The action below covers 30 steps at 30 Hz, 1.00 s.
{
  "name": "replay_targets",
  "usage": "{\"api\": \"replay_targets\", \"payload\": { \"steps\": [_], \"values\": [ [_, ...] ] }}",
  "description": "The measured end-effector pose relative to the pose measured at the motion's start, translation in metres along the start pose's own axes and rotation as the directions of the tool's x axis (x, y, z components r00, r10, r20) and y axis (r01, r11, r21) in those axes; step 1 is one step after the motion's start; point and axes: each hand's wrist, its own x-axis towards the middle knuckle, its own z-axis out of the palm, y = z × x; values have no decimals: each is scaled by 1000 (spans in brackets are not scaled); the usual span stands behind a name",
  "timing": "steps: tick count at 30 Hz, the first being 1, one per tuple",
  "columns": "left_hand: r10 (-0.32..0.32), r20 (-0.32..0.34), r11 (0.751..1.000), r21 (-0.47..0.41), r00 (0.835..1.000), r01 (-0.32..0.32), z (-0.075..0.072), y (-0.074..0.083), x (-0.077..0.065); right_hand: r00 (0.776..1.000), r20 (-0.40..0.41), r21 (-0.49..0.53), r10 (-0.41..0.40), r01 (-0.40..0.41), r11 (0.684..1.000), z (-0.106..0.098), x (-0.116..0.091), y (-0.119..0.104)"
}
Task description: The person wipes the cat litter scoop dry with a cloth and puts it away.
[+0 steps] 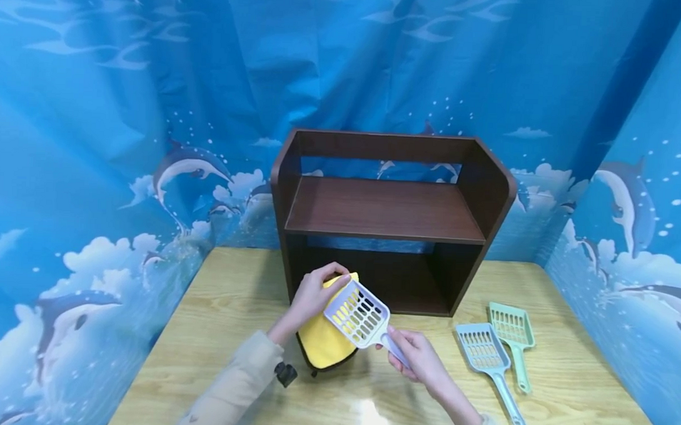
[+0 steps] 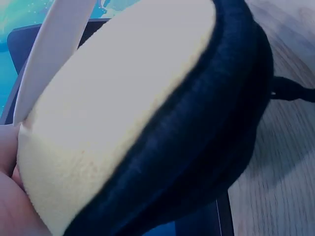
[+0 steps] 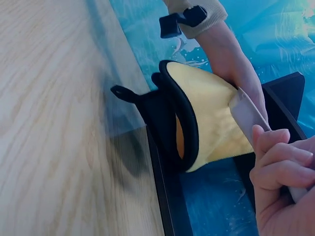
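My left hand (image 1: 317, 293) grips the upper end of a yellow oven mitt (image 1: 326, 348) with black trim. The mitt hangs tilted above the table, and its black-edged opening and hanging loop (image 3: 124, 93) show in the right wrist view. In my right hand (image 1: 417, 359) is the handle of a pale purple slotted litter scoop (image 1: 377, 337). The scoop's blade lies across the mitt's front, its far edge close to my left thumb; whether that thumb presses the blade I cannot tell. The left wrist view shows mostly the mitt, hiding most of the left fingers.
A dark brown two-tier shelf (image 1: 386, 208) stands behind the hands at the back of the wooden table (image 1: 230, 309). On the right side lie a blue litter scoop (image 1: 493, 363) and a green one (image 1: 517, 344), side by side. Blue dolphin-print curtains (image 1: 123, 136) surround the table.
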Motion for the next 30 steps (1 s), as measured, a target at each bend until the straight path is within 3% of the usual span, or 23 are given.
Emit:
{"api": "replay_targets", "payload": {
  "steps": [11,19,25,28,30],
  "values": [
    [-23,20,1000,3,1000,23,-6,0,-17,997,-70,4,38,-37,999,-14,5,-4],
    [-8,11,1000,-3,1000,8,-13,-1,-10,993,95,-35,-65,68,997,-15,6,-1],
    [42,137,999,-13,990,-41,-20,2,-4,976,200,-122,-84,110,986,-18,9,0],
    [110,219,992,31,969,-120,-21,4,0,967,244,-170,-80,123,978,-21,11,-1],
    [170,271,980,55,948,-191,-20,6,2,962,264,-194,-71,125,973,-21,13,-2]
  ]
}}
